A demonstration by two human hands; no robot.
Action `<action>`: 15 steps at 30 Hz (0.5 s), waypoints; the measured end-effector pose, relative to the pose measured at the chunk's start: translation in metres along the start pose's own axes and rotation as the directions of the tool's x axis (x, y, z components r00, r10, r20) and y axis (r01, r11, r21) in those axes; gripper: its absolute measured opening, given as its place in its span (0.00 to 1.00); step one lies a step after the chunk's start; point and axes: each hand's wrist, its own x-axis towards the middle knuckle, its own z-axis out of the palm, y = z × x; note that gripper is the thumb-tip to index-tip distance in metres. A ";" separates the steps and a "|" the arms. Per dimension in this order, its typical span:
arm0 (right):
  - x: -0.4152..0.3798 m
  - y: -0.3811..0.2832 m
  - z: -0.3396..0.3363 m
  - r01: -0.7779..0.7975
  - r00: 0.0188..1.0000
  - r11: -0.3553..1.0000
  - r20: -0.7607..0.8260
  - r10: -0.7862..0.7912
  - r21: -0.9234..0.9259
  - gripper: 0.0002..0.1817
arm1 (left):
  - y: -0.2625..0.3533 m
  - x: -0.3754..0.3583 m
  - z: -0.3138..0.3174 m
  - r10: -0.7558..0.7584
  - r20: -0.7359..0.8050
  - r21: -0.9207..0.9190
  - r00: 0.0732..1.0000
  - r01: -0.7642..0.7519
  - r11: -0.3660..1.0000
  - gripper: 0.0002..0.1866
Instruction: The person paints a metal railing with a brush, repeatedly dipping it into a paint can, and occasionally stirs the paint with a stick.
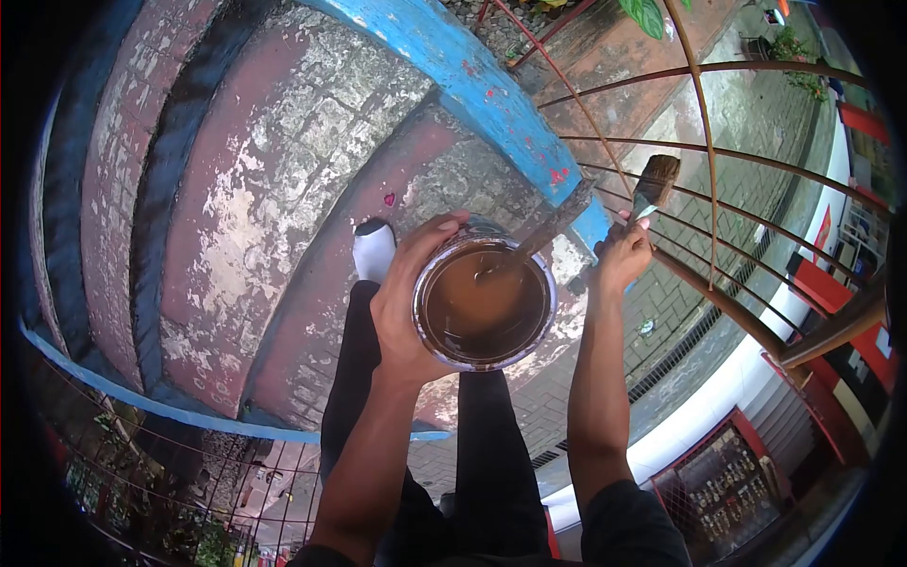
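My left hand (408, 304) is wrapped round the side of a round paint can (459, 365), its fingers curled near the rim. Brown liquid (472, 307) fills much of the can, and a stained stirring stick (559, 219) leans out over the far right of its rim. To the right, my right hand (624, 255) grips the handle of a paintbrush (658, 180). The brush's dark, brown-stained bristles point up and away from me, close to the rusty brown metal railing (710, 170).
Worn steps (274, 180) with peeling maroon paint curve on the left, edged by a blue kerb (472, 76). My foot in a white sock or shoe (374, 249) rests on a step. A wire fence (255, 482) stands at lower left; paved ground (661, 331) lies beyond the railing.
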 end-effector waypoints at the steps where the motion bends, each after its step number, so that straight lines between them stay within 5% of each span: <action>1: 0.004 0.001 -0.001 -0.002 1.000 1.000 0.009 0.002 -0.005 0.30 | 0.000 0.000 0.000 -0.006 -0.003 -0.024 1.000 0.005 1.000 0.49; 5: 0.009 -0.007 0.005 -0.059 0.997 0.989 -0.047 0.066 0.138 0.28 | 0.004 0.002 -0.005 -0.045 0.008 0.008 0.999 0.045 0.999 0.50; 9: -0.006 -0.023 0.037 -0.173 0.983 0.934 0.111 0.145 0.311 0.26 | 0.001 0.001 -0.005 -0.038 -0.001 0.008 0.999 0.038 0.999 0.50; 15: -0.052 -0.053 0.081 -0.229 0.960 0.929 0.225 0.166 0.291 0.25 | 0.002 0.002 -0.003 -0.047 0.007 -0.010 0.999 0.047 0.999 0.50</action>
